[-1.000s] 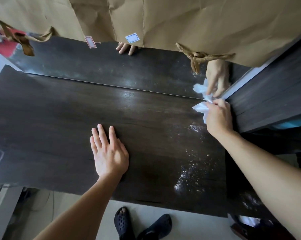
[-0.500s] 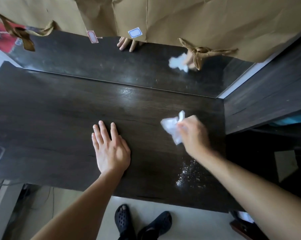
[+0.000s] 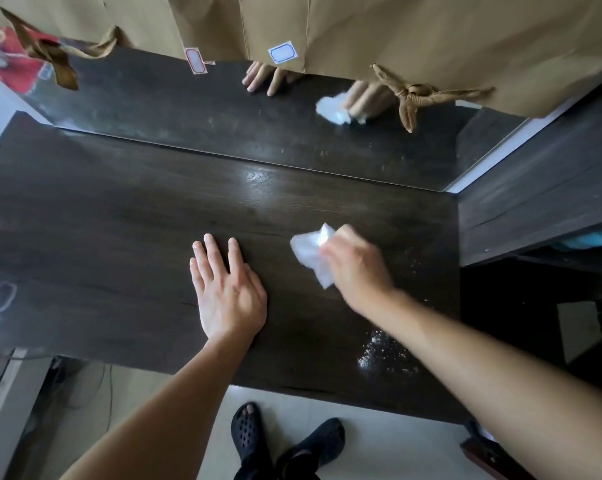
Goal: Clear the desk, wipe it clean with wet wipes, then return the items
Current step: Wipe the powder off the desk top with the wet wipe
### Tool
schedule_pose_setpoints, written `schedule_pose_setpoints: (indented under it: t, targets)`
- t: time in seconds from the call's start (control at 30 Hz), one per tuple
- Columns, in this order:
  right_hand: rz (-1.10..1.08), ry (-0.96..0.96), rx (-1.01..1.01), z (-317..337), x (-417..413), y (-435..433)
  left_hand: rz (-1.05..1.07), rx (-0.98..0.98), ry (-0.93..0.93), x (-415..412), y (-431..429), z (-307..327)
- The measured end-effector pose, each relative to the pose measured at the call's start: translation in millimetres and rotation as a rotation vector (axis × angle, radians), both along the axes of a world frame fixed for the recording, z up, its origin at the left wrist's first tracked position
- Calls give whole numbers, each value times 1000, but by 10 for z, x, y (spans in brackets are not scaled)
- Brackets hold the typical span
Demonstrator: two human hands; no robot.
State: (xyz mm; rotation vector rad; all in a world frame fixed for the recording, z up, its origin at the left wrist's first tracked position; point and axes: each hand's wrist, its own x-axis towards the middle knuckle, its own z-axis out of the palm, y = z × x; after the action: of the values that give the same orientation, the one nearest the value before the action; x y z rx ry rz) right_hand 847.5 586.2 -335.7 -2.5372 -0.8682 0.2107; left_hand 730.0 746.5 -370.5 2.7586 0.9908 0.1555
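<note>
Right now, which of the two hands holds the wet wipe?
The right hand grips the white wipe; the left hand lies flat on the desk, fingers straight, holding nothing.

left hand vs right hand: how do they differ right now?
Pose: left hand lies flat with fingers straight and spread; right hand is curled.
Load: left hand holds nothing; right hand grips a crumpled white wet wipe.
Place: left hand is near the middle of the desk; right hand is further right.
Shared: both bare, both over the dark top.
</note>
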Motion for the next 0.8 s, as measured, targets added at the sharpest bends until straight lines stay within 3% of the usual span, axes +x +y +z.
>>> schedule_pose_setpoints:
  t: [0.1, 0.27, 0.33, 0.47, 0.53, 0.67, 0.8]
  targets:
    - [147, 89, 90, -16, -78, -165, 1, -6, -4, 1, -10, 16]
    - [-344, -29, -35, 36, 950, -318, 2, -6, -12, 11, -11, 4]
    - [-374, -20, -73, 65, 785, -156, 3, 1, -14, 11, -5, -3]
    - [85, -84, -119, -71, -60, -49, 1, -3, -21, 7, -9, 8]
    - [127, -89, -168, -86, -59, -315, 4, -14, -23, 15, -14, 14]
    - [-172, -206, -498, -38, 400, -870, -2, -21, -24, 9, -11, 17]
    - [-337, -203, -906, 116, 488, -751, 2, -39, -31, 10, -12, 27]
